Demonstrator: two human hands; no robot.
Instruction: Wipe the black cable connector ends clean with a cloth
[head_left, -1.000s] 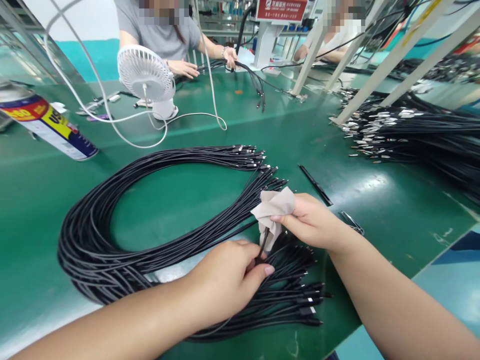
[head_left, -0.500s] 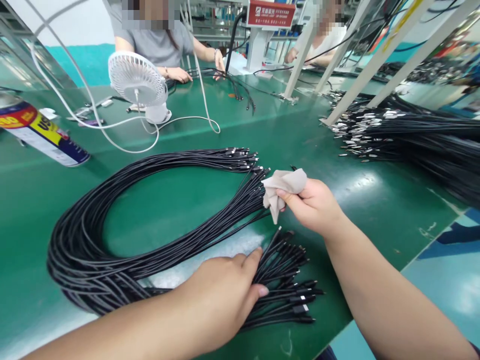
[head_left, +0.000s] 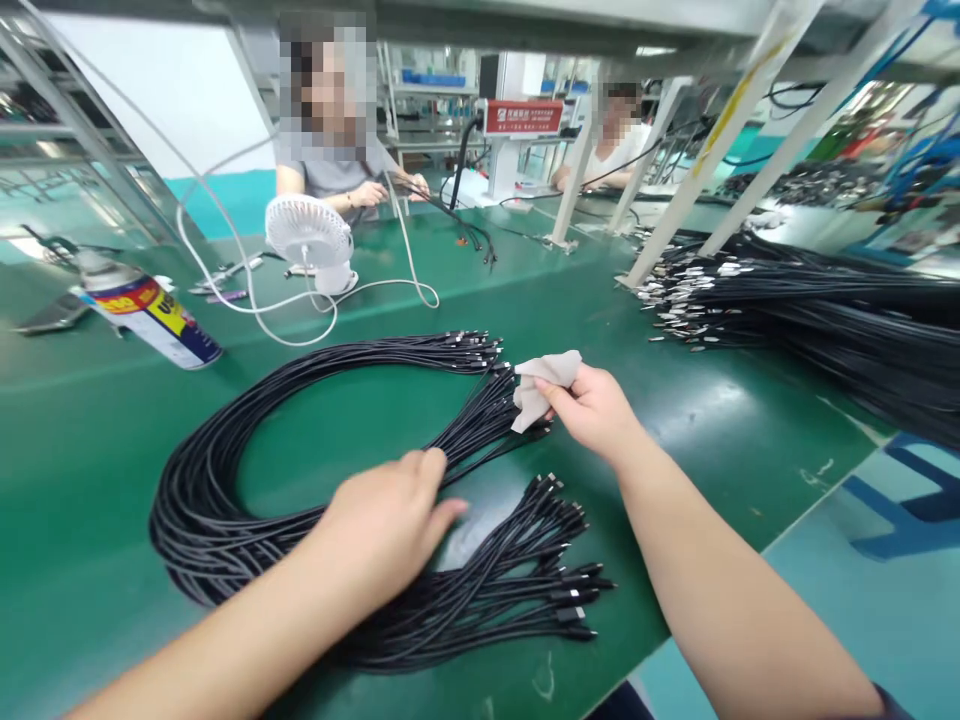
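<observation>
Our right hand (head_left: 596, 410) pinches a pale cloth (head_left: 541, 388) between thumb and fingers, just beside the tips of the looped black cables (head_left: 202, 490). Our left hand (head_left: 394, 510) is over the loop, thumb spread from the forefinger with nothing between them; we cannot tell whether it touches the cables. They lie on the green desk (head_left: 75, 470), one fan of ends near its right edge. We read "US" on the spray can (head_left: 161, 315) toward the desk's left side; the red sign (head_left: 523, 117) is too small to make out.

The left hand (head_left: 390, 515), its earlier pinch released, has drawn back from the plugs (head_left: 571, 597) along the bundle of cables (head_left: 199, 490).
</observation>
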